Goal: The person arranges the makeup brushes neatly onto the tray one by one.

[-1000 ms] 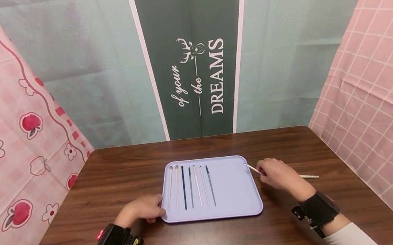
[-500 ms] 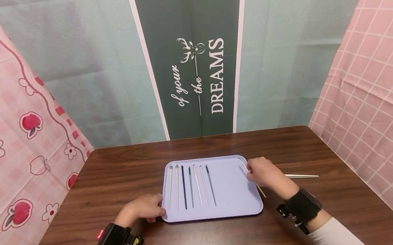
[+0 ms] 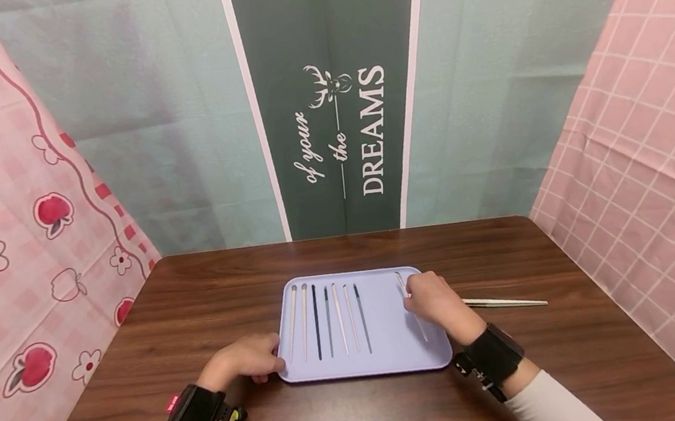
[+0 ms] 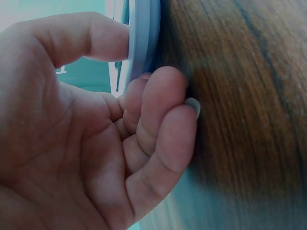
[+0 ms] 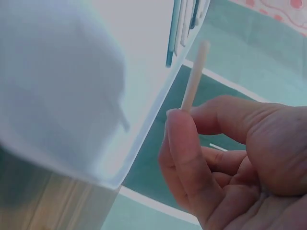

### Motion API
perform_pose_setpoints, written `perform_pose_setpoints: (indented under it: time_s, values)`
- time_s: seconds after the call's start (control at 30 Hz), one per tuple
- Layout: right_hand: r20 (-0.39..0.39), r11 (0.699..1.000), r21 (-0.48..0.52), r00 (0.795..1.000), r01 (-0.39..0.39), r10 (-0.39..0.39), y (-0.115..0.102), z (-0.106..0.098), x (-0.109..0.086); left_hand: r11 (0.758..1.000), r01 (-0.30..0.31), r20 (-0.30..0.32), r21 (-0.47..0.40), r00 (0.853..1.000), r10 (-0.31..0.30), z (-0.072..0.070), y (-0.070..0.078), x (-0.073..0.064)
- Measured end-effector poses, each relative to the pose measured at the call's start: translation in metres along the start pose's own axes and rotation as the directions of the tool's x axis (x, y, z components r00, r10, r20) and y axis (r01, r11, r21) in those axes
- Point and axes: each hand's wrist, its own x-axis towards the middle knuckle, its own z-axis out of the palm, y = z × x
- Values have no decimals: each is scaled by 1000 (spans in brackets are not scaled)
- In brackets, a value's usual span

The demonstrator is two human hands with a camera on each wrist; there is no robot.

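A lilac tray (image 3: 389, 336) lies on the table, with several slim makeup brushes in a row over its left half, among them a black brush (image 3: 317, 324). My left hand (image 3: 253, 356) holds the tray's left rim; the left wrist view has its thumb (image 4: 108, 40) against the rim and the other fingers curled beside it. Over the tray's right part, my right hand (image 3: 438, 302) pinches a thin white makeup brush (image 3: 400, 282) between thumb and fingers. Its handle (image 5: 194, 79) sticks out of the pinch in the right wrist view. The hand hides the brush's middle.
To the right of the tray, more slim, pale-handled brushes (image 3: 507, 302) lie close together on the brown wooden table (image 3: 361, 416), partly hidden by the right arm. Curtains (image 3: 485, 82) hang behind the table and at both sides.
My right hand has moved left from beside the tray to over its right part, carrying the white brush, which has turned more upright in the head view. The left hand stays put.
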Motion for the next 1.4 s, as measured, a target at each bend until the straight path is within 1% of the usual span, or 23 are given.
perform_pose_setpoints:
  time_s: [0.07,0.2,0.43,0.6,0.7,0.97,1.17,1.4]
  values:
    - [-14,1000,5,1000,14,-14,-3,2,1,1000,0,-1,0,1000,0,0,0,0]
    - [-19,1000,17,1000,15,-15,-6,5,3,1000,-4,-3,1,1000,4,0,0,0]
    - [14,1000,14,1000,-13,12,-14,9,8,1000,0,-7,8,1000,0,1,-1,1]
    - [-6,1000,-11,1000,28,-28,-21,12,9,1000,1,-10,5,1000,-1,1,1,0]
    - [-6,999,-17,999,37,-37,-25,12,10,1000,3,-12,5,1000,-3,1,1,-1]
    - [8,1000,-11,1000,9,-9,-33,14,13,1000,6,-15,7,1000,-6,2,1,0]
    - [51,999,4,998,-39,39,-41,18,16,1000,4,-16,6,1000,-4,2,0,0]
    - [60,999,-12,997,-52,52,-46,24,20,1000,0,-18,1,1000,0,2,-1,0]
